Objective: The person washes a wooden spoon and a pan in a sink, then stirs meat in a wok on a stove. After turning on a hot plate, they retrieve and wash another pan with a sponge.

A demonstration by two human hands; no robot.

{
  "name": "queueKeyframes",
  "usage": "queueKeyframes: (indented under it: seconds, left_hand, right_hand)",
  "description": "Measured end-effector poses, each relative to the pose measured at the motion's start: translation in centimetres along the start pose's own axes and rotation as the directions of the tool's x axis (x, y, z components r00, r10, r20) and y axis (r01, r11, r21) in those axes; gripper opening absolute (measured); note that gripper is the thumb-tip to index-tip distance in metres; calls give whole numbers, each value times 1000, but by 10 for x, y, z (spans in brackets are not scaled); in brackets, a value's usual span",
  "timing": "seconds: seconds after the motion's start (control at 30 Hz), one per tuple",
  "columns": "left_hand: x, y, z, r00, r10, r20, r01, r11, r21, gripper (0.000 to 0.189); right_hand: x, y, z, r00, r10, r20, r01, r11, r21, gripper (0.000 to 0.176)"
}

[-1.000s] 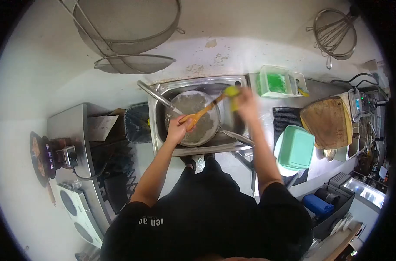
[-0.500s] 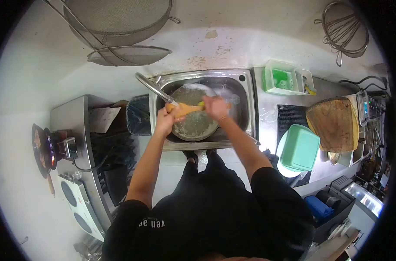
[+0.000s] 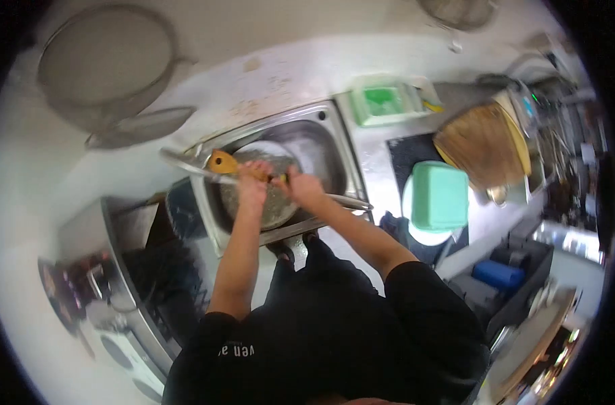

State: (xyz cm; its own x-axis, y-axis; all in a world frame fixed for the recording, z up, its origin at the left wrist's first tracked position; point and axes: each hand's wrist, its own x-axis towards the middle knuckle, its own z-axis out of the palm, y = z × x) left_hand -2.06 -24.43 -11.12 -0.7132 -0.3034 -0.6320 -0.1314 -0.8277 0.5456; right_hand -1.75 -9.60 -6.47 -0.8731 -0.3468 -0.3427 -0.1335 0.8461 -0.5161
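An orange-yellow utensil with a hole in its wide end [image 3: 222,160] is held over the sink, its wide end pointing left. My left hand [image 3: 254,181] is closed round its narrower part. Close beside it, my right hand [image 3: 299,187] is closed on a small yellow-green thing, perhaps a sponge, against the utensil's right end. Below both hands a large round pan [image 3: 270,206] with cloudy water sits in the steel sink [image 3: 334,145]. The curved faucet [image 3: 186,162] reaches in from the left, near the utensil.
Right of the sink are a container with green liquid [image 3: 382,101], a green tub [image 3: 440,196] on a white round thing, and wooden boards [image 3: 483,145]. Strainers [image 3: 108,57] hang on the wall. A blurred pan [image 3: 61,290] is at the far left.
The view has turned and shifted. The utensil's wide end now shows left of my left hand, which has moved along it towards my right hand. Both hands are now close together.
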Motion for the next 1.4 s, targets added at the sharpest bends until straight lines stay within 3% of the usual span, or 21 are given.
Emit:
queueKeyframes:
  seconds: [0.03,0.2,0.27,0.3,0.37,0.4,0.47,0.6,0.63,0.73,0.87,1.0,1.07,1.13,1.17,1.23,1.27,1.3,1.33,1.37,1.4]
  left_hand:
    - [16,-2,-1,986,-35,-164,43,998,46,29]
    - [-7,-27,19,988,-51,-143,98,932,350,21]
    - [-25,-31,28,986,-122,110,9,709,705,24]
    - [-30,-26,30,985,-129,115,8,699,715,24]
    - [-39,-16,29,958,-217,187,-130,252,959,26]
    - [-38,-15,23,953,-224,202,-145,248,958,26]
    - [-31,-10,7,924,-237,300,-347,-195,917,33]
    - [-27,14,7,920,-229,317,-358,-164,919,34]
    - [-22,18,3,912,-273,306,-362,-187,913,33]
    - [-34,25,-2,894,-309,325,-394,-193,899,30]
    - [-42,37,-6,880,-364,306,-400,-218,890,31]
    - [-32,40,-17,834,-393,387,-469,-135,873,33]
    - [-44,48,-14,841,-424,337,-374,-4,928,29]
    - [-47,60,-15,840,-493,227,-234,50,971,27]
    - [-47,67,-18,819,-561,118,-83,88,993,26]
    - [-46,70,-26,808,-566,164,-157,62,986,24]
    - [-29,68,-36,775,-601,193,-313,-100,945,30]
    - [-49,78,-12,777,-617,123,-318,-217,923,31]
    - [-69,77,2,781,-577,240,-407,-177,896,33]
    - [-56,69,-7,552,-685,476,-461,225,859,38]
    - [-50,71,-9,521,-684,511,-721,-31,692,39]
  right_hand:
    - [-6,8,4,996,-45,73,43,999,22,60]
    - [31,32,12,982,180,-53,-130,856,500,67]
    - [42,20,9,902,394,175,-269,197,943,72]
    - [63,25,37,899,402,172,-264,184,947,72]
    - [114,46,113,832,548,83,-301,321,898,75]
    - [118,51,101,828,557,68,-289,319,902,75]
    - [126,51,70,765,641,60,-190,137,972,75]
    - [106,-11,89,701,686,192,-166,-105,981,82]
    - [103,-5,103,708,682,180,-273,29,962,79]
    - [83,-12,56,681,711,176,-271,20,962,77]
    - [109,5,86,621,755,211,-45,-235,971,76]
    - [97,-14,124,607,729,318,-217,-233,948,79]
    - [90,-11,89,512,849,127,-179,-39,983,67]
    - [100,21,72,589,756,-284,-292,527,798,59]
    - [96,21,72,581,762,-286,-292,523,801,59]
    - [58,17,34,789,320,-525,96,779,619,46]
    - [44,-5,12,983,108,-152,-81,982,171,28]
    - [46,5,48,813,-451,-368,487,873,6,22]
    - [23,-22,49,842,-241,-483,303,951,54,25]
    - [-6,-39,47,702,-291,-650,385,923,3,25]
    - [-15,-49,40,759,-280,-588,449,879,161,27]
